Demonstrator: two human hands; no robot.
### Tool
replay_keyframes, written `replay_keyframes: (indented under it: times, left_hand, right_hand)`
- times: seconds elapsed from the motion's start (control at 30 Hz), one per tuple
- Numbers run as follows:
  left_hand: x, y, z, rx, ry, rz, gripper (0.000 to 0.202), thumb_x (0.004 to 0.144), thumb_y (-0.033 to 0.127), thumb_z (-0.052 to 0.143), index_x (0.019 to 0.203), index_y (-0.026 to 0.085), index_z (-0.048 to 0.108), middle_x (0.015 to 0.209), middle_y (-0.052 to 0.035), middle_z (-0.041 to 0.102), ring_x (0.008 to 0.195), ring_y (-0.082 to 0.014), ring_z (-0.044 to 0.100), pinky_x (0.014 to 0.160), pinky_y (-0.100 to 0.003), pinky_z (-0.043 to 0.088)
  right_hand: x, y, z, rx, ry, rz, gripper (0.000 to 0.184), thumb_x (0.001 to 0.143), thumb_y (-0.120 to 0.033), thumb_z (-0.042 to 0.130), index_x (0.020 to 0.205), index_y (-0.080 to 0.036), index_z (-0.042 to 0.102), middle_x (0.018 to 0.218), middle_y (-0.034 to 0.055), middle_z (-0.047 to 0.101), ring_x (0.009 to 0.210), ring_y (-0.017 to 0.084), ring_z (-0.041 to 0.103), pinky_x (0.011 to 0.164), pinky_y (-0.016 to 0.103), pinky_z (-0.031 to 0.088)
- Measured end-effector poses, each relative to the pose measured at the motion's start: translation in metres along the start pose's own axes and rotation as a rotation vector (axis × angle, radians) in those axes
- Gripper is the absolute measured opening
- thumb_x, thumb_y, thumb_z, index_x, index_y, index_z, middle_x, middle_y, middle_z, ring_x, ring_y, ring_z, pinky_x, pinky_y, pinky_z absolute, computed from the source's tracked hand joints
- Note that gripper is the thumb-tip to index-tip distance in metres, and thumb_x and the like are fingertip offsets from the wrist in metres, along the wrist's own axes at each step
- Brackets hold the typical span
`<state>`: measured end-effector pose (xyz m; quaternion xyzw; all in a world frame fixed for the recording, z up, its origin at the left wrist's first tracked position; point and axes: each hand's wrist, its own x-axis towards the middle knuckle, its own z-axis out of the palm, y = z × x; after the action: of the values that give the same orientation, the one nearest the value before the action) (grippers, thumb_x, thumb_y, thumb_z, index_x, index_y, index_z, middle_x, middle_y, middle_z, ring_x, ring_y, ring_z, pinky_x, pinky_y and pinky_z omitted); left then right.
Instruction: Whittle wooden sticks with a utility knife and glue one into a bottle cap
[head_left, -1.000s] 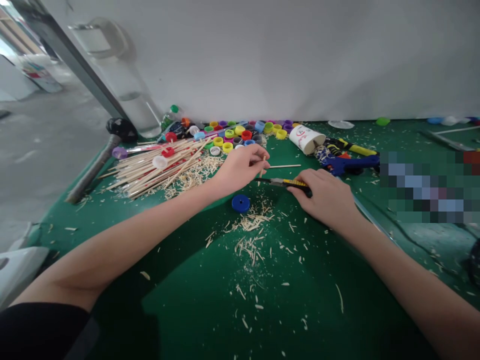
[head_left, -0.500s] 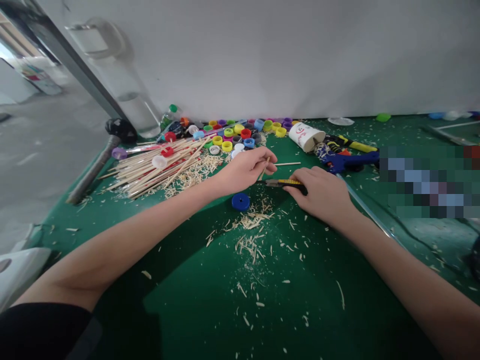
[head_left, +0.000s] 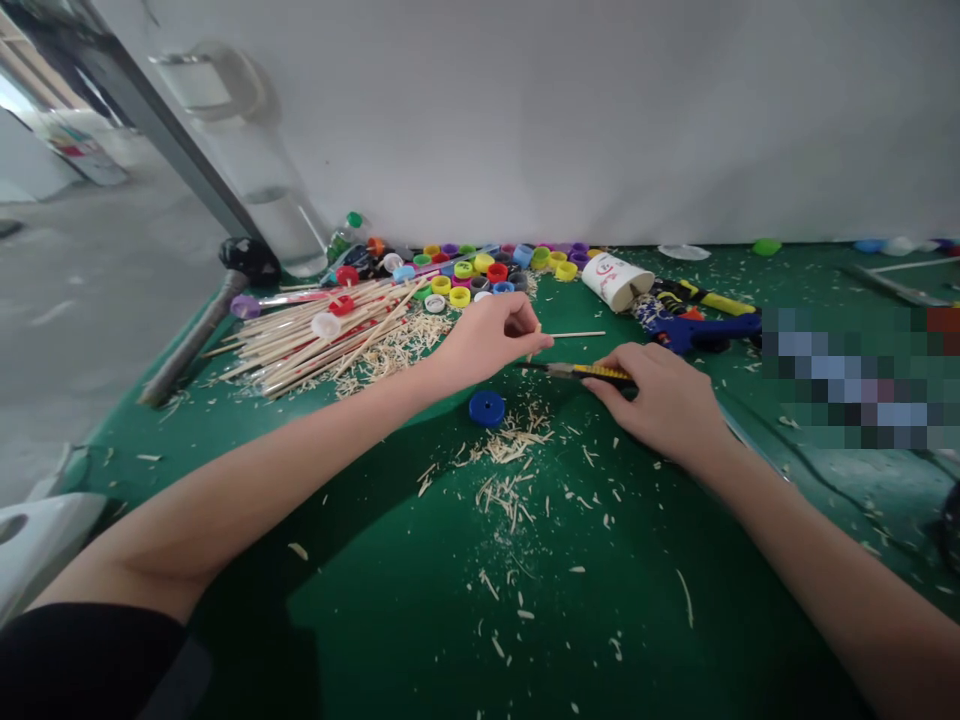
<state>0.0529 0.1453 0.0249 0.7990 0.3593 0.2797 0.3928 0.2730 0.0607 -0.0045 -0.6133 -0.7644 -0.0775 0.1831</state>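
My left hand [head_left: 491, 335] pinches a short wooden stick [head_left: 535, 343], mostly covered by the fingers. Just to its right, my right hand [head_left: 667, 395] is wrapped round a yellow and black utility knife [head_left: 600, 372], whose blade points left, just below the stick. Whether blade and stick touch, I cannot tell. Behind the knife, a thin wooden stick [head_left: 579, 334] runs rightward from beside the left fingertips. A blue bottle cap [head_left: 487, 408] with a small hole in its centre lies below my left hand, beside a scatter of wood shavings [head_left: 514, 440].
Left on the green table [head_left: 390, 600] lies a pile of wooden sticks [head_left: 315, 340], with colourful bottle caps [head_left: 460, 297] behind. A paper cup [head_left: 615, 282] lies tipped over near a blue glue gun [head_left: 697, 328] and yellow-handled pliers [head_left: 720, 301]. A white wall [head_left: 510, 120] bounds the back.
My right hand has drawn the knife slightly to the right. The left fingers have curled further round the short stick. The whole view has shifted a little.
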Motion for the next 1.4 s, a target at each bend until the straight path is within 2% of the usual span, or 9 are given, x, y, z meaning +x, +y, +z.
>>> replay_keyframes:
  times: [0.27, 0.4, 0.53, 0.67, 0.87, 1.0, 1.13, 1.27, 1.4]
  left_hand:
    - [0.001, -0.001, 0.002, 0.049, 0.065, -0.06, 0.024, 0.08, 0.035, 0.065, 0.069, 0.019, 0.051, 0.072, -0.0047, 0.068, 0.066, -0.0121, 0.062, 0.059, -0.029, 0.05]
    - [0.002, -0.005, 0.005, -0.015, 0.083, -0.077, 0.021, 0.081, 0.034, 0.062, 0.071, 0.018, 0.053, 0.075, -0.0057, 0.07, 0.068, -0.0123, 0.064, 0.062, -0.028, 0.052]
    - [0.001, -0.005, 0.009, -0.108, 0.042, -0.033, 0.014, 0.082, 0.03, 0.059, 0.077, 0.017, 0.058, 0.081, -0.0052, 0.072, 0.074, -0.0119, 0.067, 0.069, -0.027, 0.054]
    - [0.001, -0.004, 0.01, -0.091, 0.004, 0.02, 0.012, 0.083, 0.028, 0.056, 0.078, 0.017, 0.06, 0.08, -0.0043, 0.072, 0.073, -0.0113, 0.066, 0.067, -0.025, 0.053]
    - [0.001, -0.004, 0.009, -0.051, -0.068, 0.079, 0.017, 0.088, 0.023, 0.045, 0.086, 0.019, 0.061, 0.09, -0.0042, 0.072, 0.081, -0.0102, 0.067, 0.071, -0.023, 0.053]
    - [-0.001, -0.004, 0.006, -0.034, -0.046, 0.074, 0.013, 0.085, 0.031, 0.055, 0.081, 0.019, 0.059, 0.083, -0.004, 0.071, 0.074, -0.0109, 0.065, 0.065, -0.025, 0.052]
    - [-0.002, -0.006, 0.003, 0.017, 0.032, 0.011, 0.025, 0.079, 0.039, 0.063, 0.072, 0.019, 0.05, 0.074, -0.003, 0.067, 0.068, -0.012, 0.062, 0.06, -0.028, 0.048]
    - [0.0, -0.009, 0.003, 0.042, 0.054, -0.008, 0.029, 0.077, 0.042, 0.065, 0.07, 0.02, 0.047, 0.07, -0.0023, 0.065, 0.065, -0.0115, 0.059, 0.058, -0.028, 0.045]
    - [0.001, -0.011, 0.004, 0.01, 0.07, -0.041, 0.028, 0.077, 0.04, 0.066, 0.068, 0.019, 0.049, 0.07, -0.0034, 0.066, 0.066, -0.0126, 0.061, 0.059, -0.028, 0.047]
  right_hand:
    - [-0.002, -0.002, 0.005, -0.08, 0.067, -0.066, 0.021, 0.089, -0.04, 0.054, 0.079, -0.021, 0.055, 0.078, 0.0036, 0.064, 0.076, 0.02, 0.054, 0.058, 0.031, 0.03]
    - [0.0, -0.001, 0.008, -0.083, 0.066, -0.075, 0.022, 0.088, -0.041, 0.054, 0.079, -0.021, 0.055, 0.078, 0.0035, 0.063, 0.075, 0.02, 0.052, 0.058, 0.031, 0.029]
    - [0.003, -0.003, 0.009, -0.101, 0.054, -0.087, 0.022, 0.088, -0.041, 0.055, 0.077, -0.021, 0.055, 0.072, 0.0032, 0.06, 0.073, 0.02, 0.051, 0.057, 0.03, 0.028]
    - [0.006, -0.004, 0.009, -0.104, 0.016, -0.089, 0.02, 0.087, -0.04, 0.056, 0.079, -0.022, 0.055, 0.073, 0.0023, 0.061, 0.073, 0.019, 0.052, 0.055, 0.029, 0.027]
    - [0.008, -0.002, 0.01, -0.085, -0.032, -0.099, 0.019, 0.086, -0.04, 0.057, 0.08, -0.022, 0.056, 0.074, 0.0019, 0.064, 0.075, 0.019, 0.054, 0.055, 0.029, 0.028]
    - [0.005, -0.003, 0.007, -0.033, -0.008, -0.053, 0.02, 0.086, -0.041, 0.058, 0.081, -0.022, 0.058, 0.073, 0.0021, 0.063, 0.075, 0.019, 0.055, 0.056, 0.029, 0.031]
    - [-0.003, -0.005, 0.001, 0.009, 0.041, -0.039, 0.02, 0.088, -0.04, 0.055, 0.082, -0.021, 0.058, 0.079, 0.0036, 0.065, 0.076, 0.02, 0.055, 0.059, 0.031, 0.034]
    - [-0.008, -0.005, 0.0, -0.02, 0.058, -0.04, 0.02, 0.088, -0.04, 0.055, 0.083, -0.021, 0.057, 0.079, 0.0034, 0.064, 0.076, 0.02, 0.056, 0.059, 0.031, 0.034]
    - [-0.007, -0.006, 0.003, -0.053, 0.071, -0.065, 0.021, 0.09, -0.041, 0.053, 0.082, -0.021, 0.057, 0.078, 0.0036, 0.064, 0.075, 0.02, 0.054, 0.06, 0.031, 0.033]
